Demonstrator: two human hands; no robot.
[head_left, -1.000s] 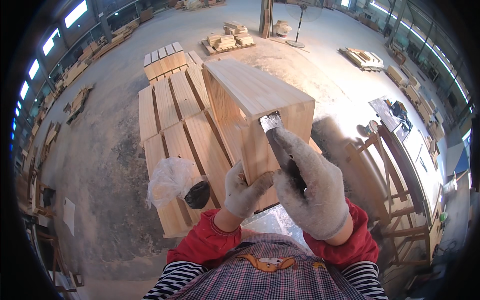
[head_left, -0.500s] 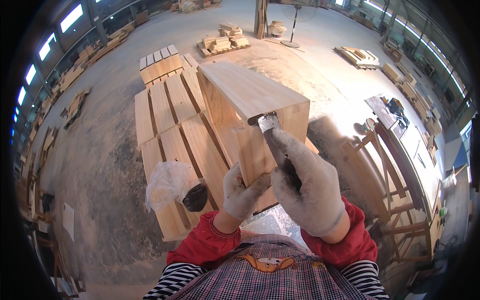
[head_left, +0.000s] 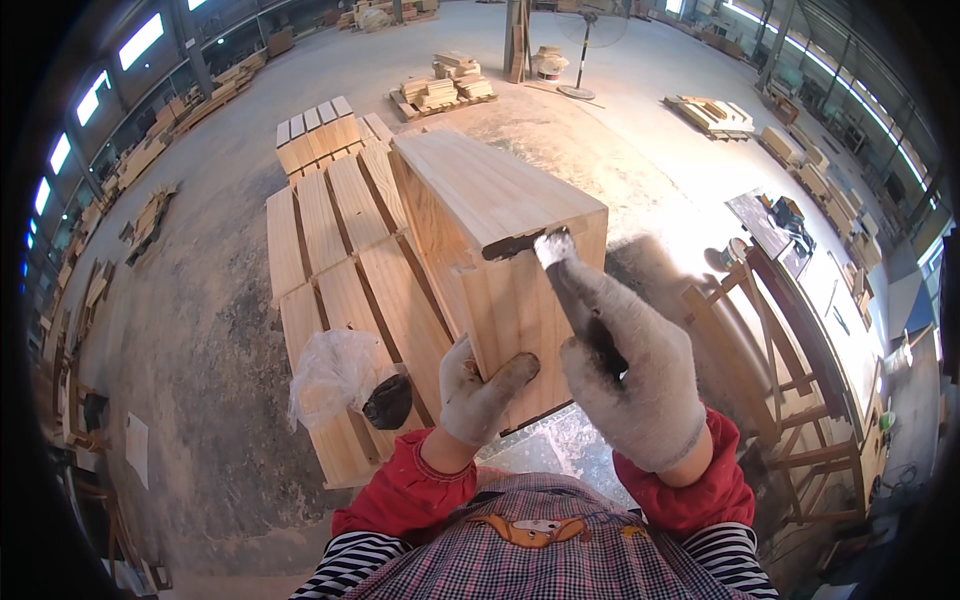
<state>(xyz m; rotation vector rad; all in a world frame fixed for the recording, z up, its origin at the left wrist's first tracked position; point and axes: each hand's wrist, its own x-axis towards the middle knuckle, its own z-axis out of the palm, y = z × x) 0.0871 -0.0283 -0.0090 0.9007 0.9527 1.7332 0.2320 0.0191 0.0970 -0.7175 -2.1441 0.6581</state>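
Observation:
My right hand point(head_left: 640, 375), in a pale work glove, is closed around a putty knife point(head_left: 577, 290) with a dark handle. The light metal blade rests against the upper edge of a wooden drawer-like box point(head_left: 545, 320). A dark smear of paste point(head_left: 510, 247) runs along that edge, left of the blade. My left hand point(head_left: 480, 395), in a glove with a soiled thumb, grips the box's near panel low on its left side. Its thumb lies on the panel's face, and the other fingers are partly hidden behind the board.
Slatted wooden pieces point(head_left: 350, 250) are stacked beneath and left of the box. On them lie a clear plastic bag point(head_left: 338, 372) and a dark bundle point(head_left: 388, 402). To the right stands a wooden trestle point(head_left: 790, 390); farther off are a pallet of boards point(head_left: 440, 93) and a standing fan point(head_left: 583, 60).
The putty knife has slid right along the box's edge, and the dark smear now shows longer. The box has shifted slightly left, with my left hand still gripping it.

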